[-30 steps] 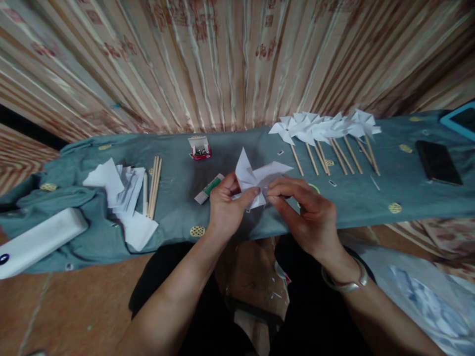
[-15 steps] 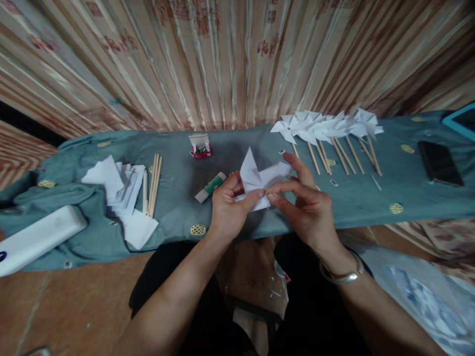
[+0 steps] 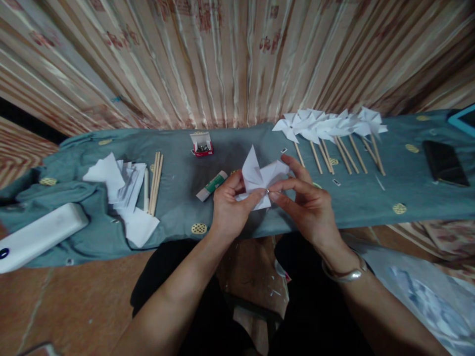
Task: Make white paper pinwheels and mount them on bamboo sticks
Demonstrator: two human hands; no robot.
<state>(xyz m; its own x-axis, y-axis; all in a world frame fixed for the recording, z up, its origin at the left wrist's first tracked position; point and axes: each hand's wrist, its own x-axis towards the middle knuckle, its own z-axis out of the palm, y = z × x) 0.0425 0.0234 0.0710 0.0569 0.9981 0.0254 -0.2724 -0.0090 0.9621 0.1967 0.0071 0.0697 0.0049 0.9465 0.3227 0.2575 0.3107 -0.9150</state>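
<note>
A white paper pinwheel [image 3: 272, 174] with folded blades is pinched by my left hand [image 3: 232, 205], its thumb near the middle of the paper. At that middle, my right hand [image 3: 308, 202] holds a small shiny thumbtack [image 3: 267, 191] between thumb and forefinger, touching the paper; whether its point has gone through is hidden. A glue stick [image 3: 212, 186] lies just left of my left hand. Behind it stands an open red and white box [image 3: 202, 145] of metal tacks.
Several finished pinwheels [image 3: 326, 124] on wooden sticks lie at the back right. On the left are cut paper sheets [image 3: 129, 185], wooden sticks [image 3: 156, 183] and a white oblong case [image 3: 44, 237]. A dark phone [image 3: 445, 163] rests on the cloth-covered table [image 3: 178, 207] at right.
My right fingers have shifted slightly at the paper's middle, and the tack's shiny head shows more plainly. The view has moved a little; the other things stay put.
</note>
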